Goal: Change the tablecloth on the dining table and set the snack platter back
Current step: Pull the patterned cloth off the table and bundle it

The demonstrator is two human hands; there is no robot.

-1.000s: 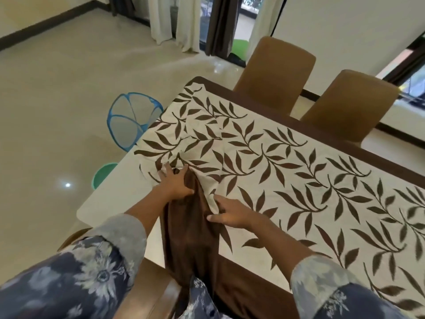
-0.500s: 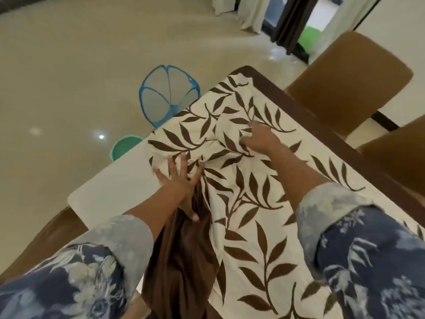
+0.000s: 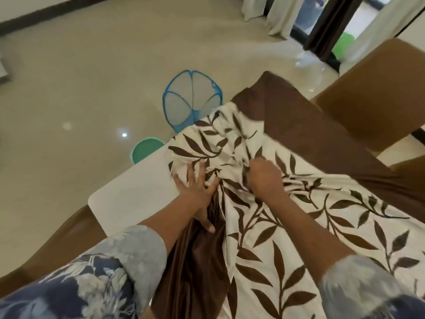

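A cream tablecloth with brown leaves and a brown border [image 3: 276, 238] lies bunched on the white dining table [image 3: 128, 194]. My left hand [image 3: 197, 187] presses flat on the crumpled cloth near the table's end, fingers spread. My right hand [image 3: 266, 180] grips a gathered fold of the cloth just to its right. The cloth's far corner is pulled back, so the brown underside [image 3: 299, 116] shows. No snack platter is in view.
A blue mesh hamper [image 3: 192, 100] and a green bucket [image 3: 145, 149] stand on the tiled floor past the table's end. Brown chairs [image 3: 377, 97] line the far side, and another chair [image 3: 57, 245] sits at the near left. Curtains hang at the back.
My right hand drew back from the far corner with a bunch of cloth, folding that end toward me and baring the brown underside. My left hand stayed pressed on the cloth.
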